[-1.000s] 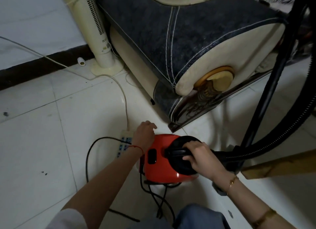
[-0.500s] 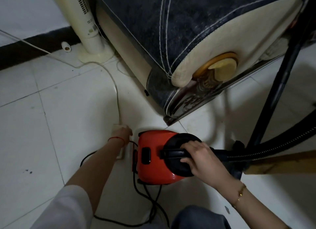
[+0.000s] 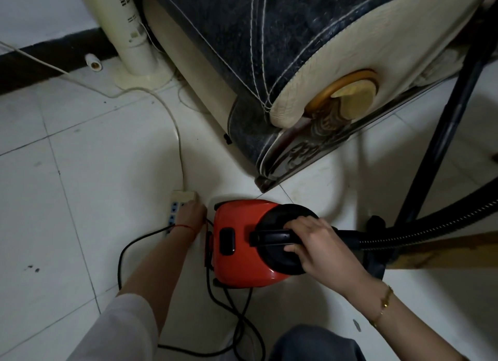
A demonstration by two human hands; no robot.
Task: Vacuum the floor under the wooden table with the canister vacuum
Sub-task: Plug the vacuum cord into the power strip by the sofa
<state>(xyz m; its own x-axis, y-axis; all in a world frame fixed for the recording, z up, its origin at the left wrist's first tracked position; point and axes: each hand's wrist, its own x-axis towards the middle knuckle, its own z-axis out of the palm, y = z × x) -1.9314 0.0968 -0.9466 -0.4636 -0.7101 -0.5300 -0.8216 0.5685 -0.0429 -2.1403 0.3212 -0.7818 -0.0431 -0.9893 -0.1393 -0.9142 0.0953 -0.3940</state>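
Note:
A red canister vacuum (image 3: 242, 261) with a black lid sits on the white tile floor. My right hand (image 3: 320, 244) grips its black carry handle (image 3: 269, 238). The black hose (image 3: 431, 226) runs off to the right, and the black wand (image 3: 442, 134) leans up at the right. My left hand (image 3: 190, 216) is down on a white power strip (image 3: 177, 201) just left of the vacuum, fingers curled over the end of the black power cord (image 3: 121, 253). The hand hides the plug itself. A wooden table edge (image 3: 444, 249) shows at the right, behind the hose.
A dark blue and cream sofa arm (image 3: 269, 50) looms close behind the vacuum. A cream tower fan (image 3: 129, 37) stands at the back left, and the strip's white cable (image 3: 175, 123) curves across the tiles. Cord loops lie by my knee (image 3: 310, 344).
My left hand dropped from above the vacuum's left end down onto the power strip. My right hand stayed on the handle. The view tilted down and closer.

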